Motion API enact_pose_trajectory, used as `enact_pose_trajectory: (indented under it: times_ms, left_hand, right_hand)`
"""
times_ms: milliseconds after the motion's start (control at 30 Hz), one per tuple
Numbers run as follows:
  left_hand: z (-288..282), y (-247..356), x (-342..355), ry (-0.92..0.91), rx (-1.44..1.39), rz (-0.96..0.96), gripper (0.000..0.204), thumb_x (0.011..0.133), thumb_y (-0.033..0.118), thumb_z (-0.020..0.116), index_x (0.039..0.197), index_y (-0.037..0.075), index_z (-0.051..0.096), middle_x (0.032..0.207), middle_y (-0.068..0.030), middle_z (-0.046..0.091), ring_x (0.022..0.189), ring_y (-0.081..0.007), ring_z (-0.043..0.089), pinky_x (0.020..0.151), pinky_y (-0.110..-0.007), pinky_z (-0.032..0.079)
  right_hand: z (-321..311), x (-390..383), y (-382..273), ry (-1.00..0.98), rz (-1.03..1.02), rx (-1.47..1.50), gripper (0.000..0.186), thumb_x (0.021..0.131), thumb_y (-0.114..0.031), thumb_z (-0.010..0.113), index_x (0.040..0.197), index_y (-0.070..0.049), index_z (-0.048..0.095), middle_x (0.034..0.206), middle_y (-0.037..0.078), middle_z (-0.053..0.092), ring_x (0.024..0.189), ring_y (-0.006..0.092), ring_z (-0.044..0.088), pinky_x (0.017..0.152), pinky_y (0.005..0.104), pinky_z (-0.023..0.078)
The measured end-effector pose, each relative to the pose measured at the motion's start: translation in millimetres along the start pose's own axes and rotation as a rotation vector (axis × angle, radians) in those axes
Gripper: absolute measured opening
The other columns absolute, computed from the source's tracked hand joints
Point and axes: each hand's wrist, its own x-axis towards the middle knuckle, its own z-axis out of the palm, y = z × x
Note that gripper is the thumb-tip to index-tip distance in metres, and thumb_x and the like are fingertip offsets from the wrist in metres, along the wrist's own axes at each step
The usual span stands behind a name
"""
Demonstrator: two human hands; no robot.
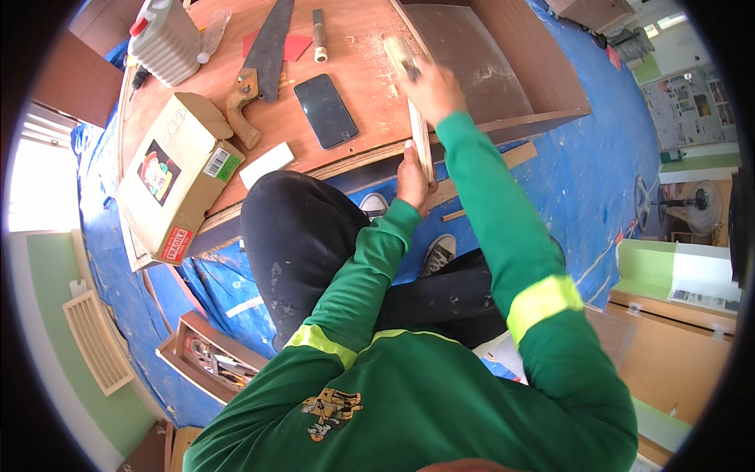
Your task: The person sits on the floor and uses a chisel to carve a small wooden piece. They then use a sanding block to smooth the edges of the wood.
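Note:
My right hand [435, 93] is closed round a small pale wooden hand plane [399, 55] at the far end of a narrow wooden strip [420, 138]. The plane's underside is hidden from view. Nearer to me, my left hand [412, 181] grips the strip's near end, thumb lying along its top. The strip points away from me over the edge of the reddish-brown wooden worktop [358, 79]. Wood shavings and dust lie on the worktop beside the plane.
On the worktop are a handsaw [267, 59], a chisel [318, 35], a smartphone [326, 112], red paper [296, 48], a white block [267, 164], a cardboard box [177, 177] and a plastic jug [165, 47]. An open wooden case [472, 63] adjoins it; a tool drawer [174, 355] sits lower left.

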Motion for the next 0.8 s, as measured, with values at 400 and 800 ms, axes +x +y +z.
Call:
enact_pose_trajectory:
  times_ms: [400,800]
  left_hand:
    - [5,0,-5,0.053,0.027,0.012,0.049,0.113,0.055,0.036,0.096,0.016,0.058,0.07,0.0006,0.05,0.054,-0.0131,0.044,0.048,-0.029,0.028]
    - [-2,-10,2,0.025,-0.055,0.073,0.057,0.117,0.049,0.028,0.125,0.005,0.064,0.104,-0.0066,0.07,0.091,-0.0191,0.067,0.083,-0.037,0.055]
  right_hand:
    - [-8,20,9,0.012,0.108,0.007,0.044,0.095,-0.038,0.068,0.114,0.001,0.072,0.095,0.03,0.073,0.094,0.0469,0.073,0.084,0.0546,0.059]
    - [-25,-136,0,0.031,-0.008,0.011,0.057,0.096,-0.035,0.072,0.138,0.003,0.064,0.099,0.03,0.069,0.093,0.0464,0.07,0.079,0.0529,0.057]
